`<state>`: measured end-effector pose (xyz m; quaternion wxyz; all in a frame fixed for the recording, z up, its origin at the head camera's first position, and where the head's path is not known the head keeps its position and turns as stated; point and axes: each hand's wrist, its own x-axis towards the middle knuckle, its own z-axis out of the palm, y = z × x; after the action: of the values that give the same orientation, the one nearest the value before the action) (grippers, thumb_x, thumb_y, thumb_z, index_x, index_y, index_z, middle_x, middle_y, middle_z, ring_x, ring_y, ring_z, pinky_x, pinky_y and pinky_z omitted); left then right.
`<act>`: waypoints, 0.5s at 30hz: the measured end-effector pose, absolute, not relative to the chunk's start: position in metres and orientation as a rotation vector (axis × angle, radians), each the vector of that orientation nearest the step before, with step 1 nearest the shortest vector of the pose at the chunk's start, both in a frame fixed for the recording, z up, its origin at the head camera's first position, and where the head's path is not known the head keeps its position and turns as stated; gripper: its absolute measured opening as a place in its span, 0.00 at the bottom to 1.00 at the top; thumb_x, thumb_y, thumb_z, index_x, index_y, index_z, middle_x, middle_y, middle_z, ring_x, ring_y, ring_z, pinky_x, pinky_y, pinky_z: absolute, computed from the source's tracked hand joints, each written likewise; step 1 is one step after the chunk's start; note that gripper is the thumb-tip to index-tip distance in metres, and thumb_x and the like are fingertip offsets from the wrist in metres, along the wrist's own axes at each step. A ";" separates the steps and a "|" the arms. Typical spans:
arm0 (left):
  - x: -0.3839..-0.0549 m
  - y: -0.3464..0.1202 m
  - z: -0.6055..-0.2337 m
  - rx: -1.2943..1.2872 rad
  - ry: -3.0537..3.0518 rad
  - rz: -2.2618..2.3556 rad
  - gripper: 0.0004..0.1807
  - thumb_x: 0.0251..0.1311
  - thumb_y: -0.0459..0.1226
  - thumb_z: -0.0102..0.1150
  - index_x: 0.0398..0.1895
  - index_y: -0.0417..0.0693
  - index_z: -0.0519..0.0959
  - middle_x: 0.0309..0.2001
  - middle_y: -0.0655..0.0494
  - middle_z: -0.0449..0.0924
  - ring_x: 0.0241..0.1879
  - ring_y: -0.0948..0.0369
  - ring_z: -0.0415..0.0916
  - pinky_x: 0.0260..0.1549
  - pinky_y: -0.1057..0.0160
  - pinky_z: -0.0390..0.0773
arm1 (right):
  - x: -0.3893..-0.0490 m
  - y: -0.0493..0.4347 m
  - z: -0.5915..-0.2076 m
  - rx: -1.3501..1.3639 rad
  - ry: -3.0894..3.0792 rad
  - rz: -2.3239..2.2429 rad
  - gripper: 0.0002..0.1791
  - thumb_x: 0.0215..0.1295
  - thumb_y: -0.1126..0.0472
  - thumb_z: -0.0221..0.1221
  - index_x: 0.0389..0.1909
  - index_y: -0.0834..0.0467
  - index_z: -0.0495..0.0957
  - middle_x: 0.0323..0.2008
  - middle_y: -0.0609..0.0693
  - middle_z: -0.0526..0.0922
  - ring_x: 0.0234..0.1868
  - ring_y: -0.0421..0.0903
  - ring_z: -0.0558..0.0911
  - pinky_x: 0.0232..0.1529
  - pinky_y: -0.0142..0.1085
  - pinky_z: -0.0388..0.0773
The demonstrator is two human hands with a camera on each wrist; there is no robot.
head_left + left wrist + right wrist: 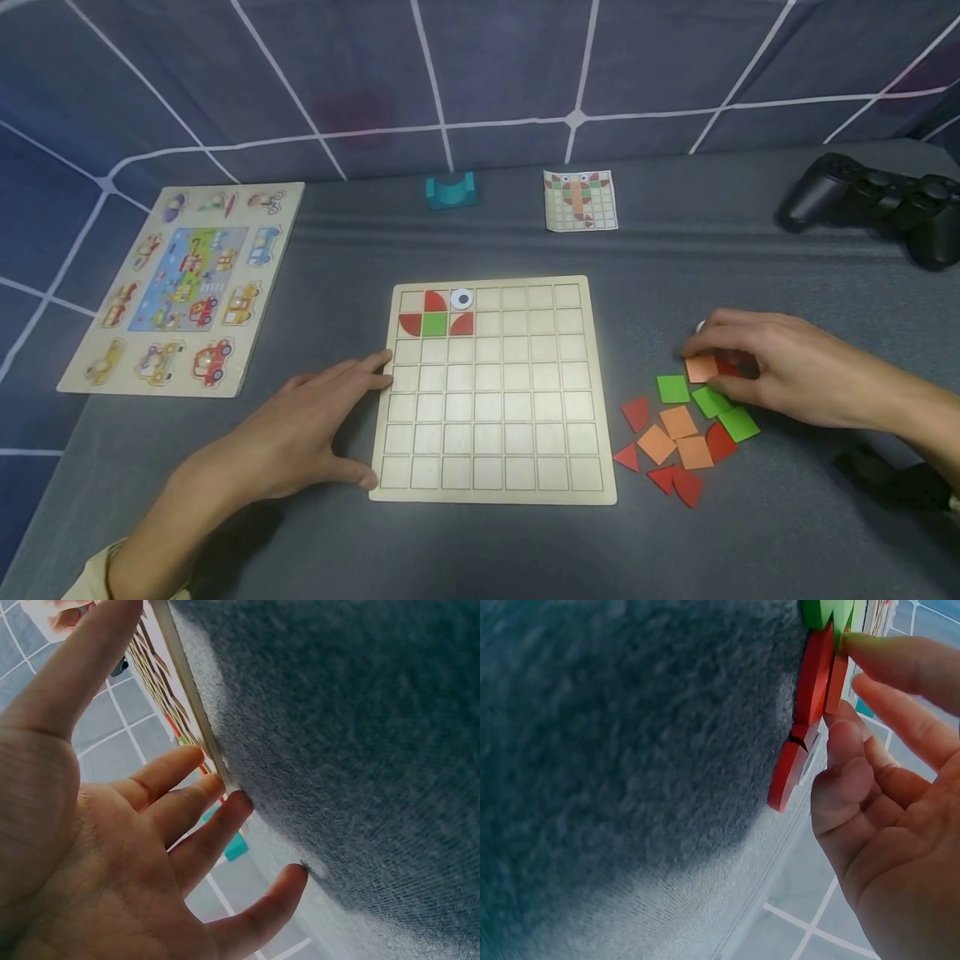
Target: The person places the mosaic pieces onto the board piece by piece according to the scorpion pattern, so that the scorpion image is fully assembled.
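Observation:
A wooden grid board [491, 408] lies flat, with red quarter-circle pieces [410, 324], a green square [434, 324] and a round eye piece [462, 299] in its upper left cells. Along its left edge, my left hand [300, 429] touches the side with spread fingertips and thumb. Over the loose pieces to the right, my right hand [780, 362] pinches an orange square [701, 368] between thumb and fingers; the right wrist view shows this orange square [838, 684] edge-on. Red pieces [814, 679] lie close by, partly under that hand.
Loose green squares [672, 389], orange squares [656, 444] and red pieces [687, 486] lie right of the board. Behind it are a small pattern card [580, 201] and a teal holder [451, 192]. A vehicle puzzle [187, 287] lies left, a black game controller [873, 204] at far right.

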<state>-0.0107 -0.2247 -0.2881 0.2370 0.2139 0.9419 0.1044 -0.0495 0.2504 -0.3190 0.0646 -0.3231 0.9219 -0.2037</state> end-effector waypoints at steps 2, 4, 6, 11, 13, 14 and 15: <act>-0.011 -0.225 -0.288 0.588 2.584 0.286 0.58 0.29 0.60 0.80 0.70 0.51 0.67 0.76 0.54 0.54 0.71 0.47 0.57 0.59 0.32 0.59 | -0.050 0.250 -0.319 -0.957 2.794 -0.599 0.22 0.47 0.64 0.76 0.43 0.45 0.84 0.38 0.31 0.75 0.29 0.30 0.68 0.27 0.29 0.67; -0.010 -0.225 -0.288 0.588 2.583 0.288 0.58 0.30 0.60 0.80 0.70 0.51 0.67 0.76 0.54 0.54 0.71 0.47 0.57 0.59 0.32 0.59 | -0.050 0.249 -0.320 -0.947 2.808 -0.586 0.21 0.48 0.64 0.75 0.43 0.45 0.84 0.36 0.31 0.75 0.29 0.30 0.68 0.27 0.30 0.66; -0.011 -0.225 -0.288 0.581 2.580 0.291 0.58 0.30 0.60 0.80 0.70 0.52 0.67 0.76 0.54 0.54 0.72 0.47 0.56 0.60 0.33 0.59 | -0.051 0.248 -0.320 -0.947 2.820 -0.575 0.20 0.48 0.64 0.75 0.43 0.45 0.84 0.35 0.32 0.75 0.29 0.30 0.68 0.27 0.30 0.66; -0.011 -0.224 -0.288 0.569 2.571 0.280 0.58 0.30 0.60 0.80 0.70 0.52 0.67 0.76 0.54 0.53 0.72 0.47 0.55 0.60 0.32 0.58 | -0.053 0.243 -0.320 -0.967 2.838 -0.572 0.18 0.49 0.64 0.74 0.41 0.46 0.84 0.33 0.32 0.75 0.27 0.30 0.67 0.25 0.29 0.64; -0.011 -0.224 -0.288 0.573 2.571 0.276 0.58 0.30 0.61 0.80 0.70 0.52 0.67 0.76 0.54 0.53 0.72 0.47 0.55 0.60 0.31 0.58 | -0.053 0.241 -0.320 -0.975 2.843 -0.587 0.18 0.49 0.64 0.74 0.41 0.46 0.84 0.32 0.32 0.74 0.26 0.30 0.66 0.25 0.29 0.64; -0.011 -0.224 -0.288 0.575 2.572 0.275 0.58 0.30 0.61 0.80 0.70 0.52 0.67 0.76 0.54 0.53 0.72 0.47 0.55 0.60 0.31 0.58 | -0.053 0.240 -0.320 -0.981 2.847 -0.598 0.18 0.48 0.65 0.74 0.41 0.46 0.84 0.31 0.32 0.74 0.26 0.30 0.66 0.24 0.29 0.63; -0.011 -0.224 -0.288 0.577 2.573 0.273 0.58 0.30 0.61 0.80 0.69 0.52 0.67 0.76 0.54 0.53 0.72 0.47 0.55 0.59 0.31 0.58 | -0.053 0.239 -0.319 -0.987 2.851 -0.609 0.18 0.48 0.65 0.74 0.40 0.47 0.84 0.31 0.32 0.73 0.25 0.30 0.66 0.23 0.29 0.63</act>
<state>-0.0113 -0.2245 -0.2879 0.2428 0.2112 0.9415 0.1001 -0.0534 0.2393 -0.3194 0.0320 -0.3205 0.9258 -0.1979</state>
